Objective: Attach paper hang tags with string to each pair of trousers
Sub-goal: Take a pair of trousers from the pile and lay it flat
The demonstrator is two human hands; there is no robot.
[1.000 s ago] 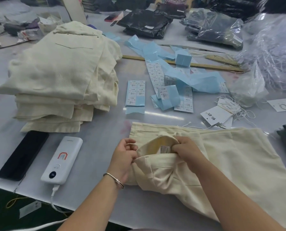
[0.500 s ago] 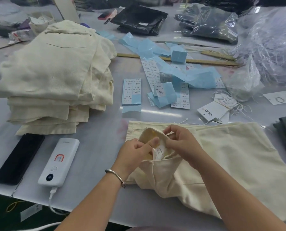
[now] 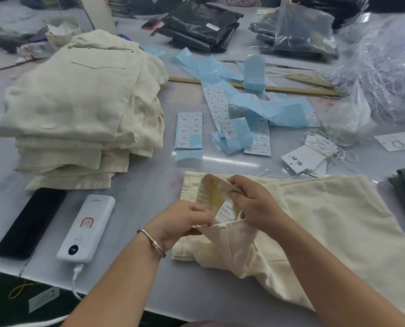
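Note:
A cream pair of trousers (image 3: 326, 223) lies on the table in front of me, its waistband folded open. My left hand (image 3: 185, 223) grips the near edge of the waistband. My right hand (image 3: 251, 204) pinches the far side of the waistband and holds it up, so the white care label (image 3: 227, 212) sewn inside shows between my hands. A bundle of white paper hang tags (image 3: 305, 156) with loose strings lies just beyond the trousers to the right.
A stack of folded cream trousers (image 3: 79, 114) fills the left. A black phone (image 3: 29, 223) and a white power bank (image 3: 86, 227) lie near the front edge. Blue sticker sheets (image 3: 239, 119), a wooden ruler (image 3: 291, 89), bagged dark garments (image 3: 201, 27) and clear plastic bags (image 3: 385, 67) lie behind.
The waistband has been pulled further open and the care label inside is now fully shown. My right hand has lifted its side of the band; my left hand has shifted down to the near edge.

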